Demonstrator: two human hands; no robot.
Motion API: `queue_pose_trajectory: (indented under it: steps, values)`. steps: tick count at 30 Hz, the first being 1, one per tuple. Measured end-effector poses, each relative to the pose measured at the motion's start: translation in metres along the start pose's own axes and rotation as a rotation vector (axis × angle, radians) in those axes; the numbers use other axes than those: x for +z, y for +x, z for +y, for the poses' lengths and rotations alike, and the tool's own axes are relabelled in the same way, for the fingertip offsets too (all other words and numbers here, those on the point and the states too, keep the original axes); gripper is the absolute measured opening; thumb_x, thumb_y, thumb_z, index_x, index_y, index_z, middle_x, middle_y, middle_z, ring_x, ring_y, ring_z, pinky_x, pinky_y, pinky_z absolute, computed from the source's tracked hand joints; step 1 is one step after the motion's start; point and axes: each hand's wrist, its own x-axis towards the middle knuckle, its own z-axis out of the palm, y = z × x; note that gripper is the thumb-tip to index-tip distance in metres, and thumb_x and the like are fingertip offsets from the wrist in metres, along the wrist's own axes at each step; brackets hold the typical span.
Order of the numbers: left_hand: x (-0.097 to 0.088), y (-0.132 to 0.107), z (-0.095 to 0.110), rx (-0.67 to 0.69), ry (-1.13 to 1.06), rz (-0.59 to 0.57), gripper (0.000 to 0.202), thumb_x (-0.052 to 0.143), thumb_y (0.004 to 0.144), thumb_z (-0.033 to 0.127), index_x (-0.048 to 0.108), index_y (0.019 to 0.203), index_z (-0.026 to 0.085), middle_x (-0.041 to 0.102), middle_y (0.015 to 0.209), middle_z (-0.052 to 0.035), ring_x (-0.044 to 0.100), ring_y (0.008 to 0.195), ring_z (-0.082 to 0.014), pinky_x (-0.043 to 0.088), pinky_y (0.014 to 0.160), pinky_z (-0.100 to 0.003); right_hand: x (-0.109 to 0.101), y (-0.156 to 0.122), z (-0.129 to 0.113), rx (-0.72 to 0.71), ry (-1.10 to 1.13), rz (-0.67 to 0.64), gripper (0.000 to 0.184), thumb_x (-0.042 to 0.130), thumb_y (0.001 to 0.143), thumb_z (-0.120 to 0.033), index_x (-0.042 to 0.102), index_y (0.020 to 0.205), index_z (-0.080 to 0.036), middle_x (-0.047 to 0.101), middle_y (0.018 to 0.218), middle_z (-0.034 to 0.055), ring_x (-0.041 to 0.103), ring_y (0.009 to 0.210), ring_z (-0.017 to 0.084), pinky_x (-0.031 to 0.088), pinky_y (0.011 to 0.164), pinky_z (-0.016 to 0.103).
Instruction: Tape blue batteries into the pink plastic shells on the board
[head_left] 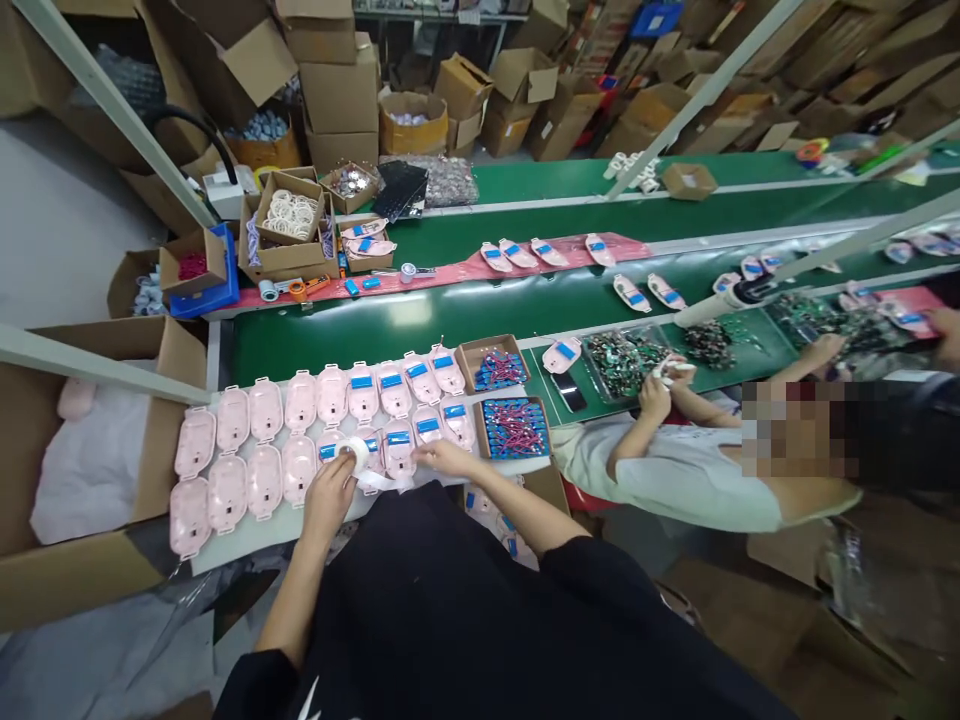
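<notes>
My left hand [330, 495] grips a roll of white tape [352, 453], and a loose strip [386, 482] runs from it to the right. My right hand [446, 458] is at the edge of a pink plastic shell [399, 455] holding a blue battery [398, 438]. Its fingertips are pinched together; whatever is between them is too small to make out. Two rows of pink shells lie on a white board around my hands. Several on the right carry blue batteries, while those on the left, such as one nearby shell [264, 478], have none.
Boxes of blue batteries with red wires [516, 428] stand right of the shells. Beyond runs a green conveyor [337, 325] bearing more shells. A co-worker [675, 470] handles a white part at the right, beside a phone [568, 391]. A large carton [150, 450] stands left.
</notes>
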Motion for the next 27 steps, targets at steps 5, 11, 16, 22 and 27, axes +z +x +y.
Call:
queue_pose_trajectory:
  steps: [5, 11, 16, 22, 27]
  values:
    - [0.013, 0.001, 0.045, -0.012, 0.014, 0.054, 0.03, 0.048, 0.098, 0.017, 0.068, 0.121, 0.019, 0.073, 0.123, -0.013, 0.069, 0.115, -0.0268, 0.057, 0.099, -0.041, -0.128, 0.013, 0.084, 0.383, -0.426, 0.407, 0.044, 0.054, 0.098, -0.025, 0.063, 0.141, -0.02, 0.064, 0.144, 0.0134, 0.046, 0.14, 0.032, 0.032, 0.115, 0.045]
    - [0.024, 0.005, 0.08, -0.047, 0.06, 0.032, 0.031, 0.051, 0.096, 0.016, 0.07, 0.12, 0.019, 0.073, 0.124, -0.0127, 0.069, 0.114, -0.0264, 0.057, 0.098, -0.039, -0.159, 0.021, 0.131, 0.381, -0.644, 0.277, 0.037, 0.055, 0.096, -0.019, 0.073, 0.126, -0.028, 0.069, 0.137, 0.0092, 0.033, 0.146, 0.028, 0.008, 0.12, 0.054]
    - [0.021, 0.011, 0.093, -0.039, 0.083, -0.006, 0.031, 0.051, 0.097, 0.015, 0.071, 0.12, 0.02, 0.074, 0.122, -0.0111, 0.07, 0.111, -0.0251, 0.056, 0.098, -0.038, -0.167, 0.008, 0.123, 0.273, -0.358, 0.58, 0.033, 0.051, 0.099, -0.026, 0.074, 0.122, -0.02, 0.069, 0.133, 0.0141, 0.047, 0.135, 0.028, 0.022, 0.119, 0.051]
    - [0.015, 0.026, 0.098, -0.005, 0.109, -0.068, 0.036, 0.054, 0.094, 0.01, 0.072, 0.122, 0.023, 0.074, 0.122, -0.0102, 0.069, 0.112, -0.0252, 0.057, 0.098, -0.038, -0.14, -0.029, 0.069, 0.008, 0.636, 0.566, 0.048, 0.046, 0.1, -0.054, 0.058, 0.132, -0.021, 0.068, 0.097, 0.0057, 0.063, 0.077, 0.02, 0.053, 0.073, 0.033]
    - [0.01, 0.042, 0.107, 0.074, 0.119, -0.187, 0.04, 0.054, 0.092, 0.006, 0.072, 0.123, 0.024, 0.073, 0.126, -0.0088, 0.067, 0.114, -0.0244, 0.056, 0.099, -0.039, -0.081, -0.051, -0.002, -0.049, 0.721, 0.293, 0.046, 0.072, 0.083, -0.06, 0.058, 0.106, -0.022, 0.062, 0.083, -0.0021, 0.054, 0.063, 0.012, 0.048, 0.063, 0.025]
